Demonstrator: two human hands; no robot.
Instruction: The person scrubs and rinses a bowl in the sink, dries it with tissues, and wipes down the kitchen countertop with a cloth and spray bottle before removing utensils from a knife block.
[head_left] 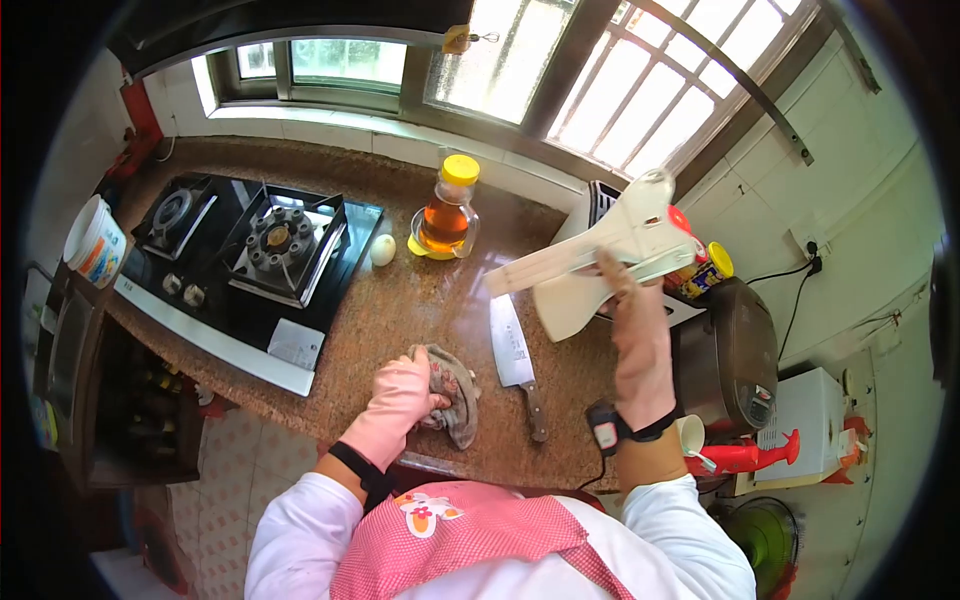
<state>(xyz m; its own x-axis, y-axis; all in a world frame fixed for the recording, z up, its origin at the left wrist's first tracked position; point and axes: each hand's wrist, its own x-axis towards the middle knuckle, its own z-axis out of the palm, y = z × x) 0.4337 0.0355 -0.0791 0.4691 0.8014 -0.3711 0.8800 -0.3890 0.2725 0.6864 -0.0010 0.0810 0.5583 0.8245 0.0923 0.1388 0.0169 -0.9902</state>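
My left hand (395, 400), in a pink glove, is closed on a grey-brown cloth (458, 400) near the counter's front edge. At the right, my gloved right hand (640, 335) grips a cream-coloured plastic rack (640, 225), raised and tilted over the counter's right side; its fingers are partly blurred. Between my hands a cleaver (510, 345) lies flat on the brown counter (400, 310), blade towards the window and wooden handle towards me.
A black gas stove (225, 310) sits at the left, with a white bucket (95, 240) beyond. An oil jug (445, 220) and an onion (382, 250) stand behind the cloth. At the right are a rice cooker (735, 350), a white cup (690, 433) and a yellow-lidded jar (708, 270).
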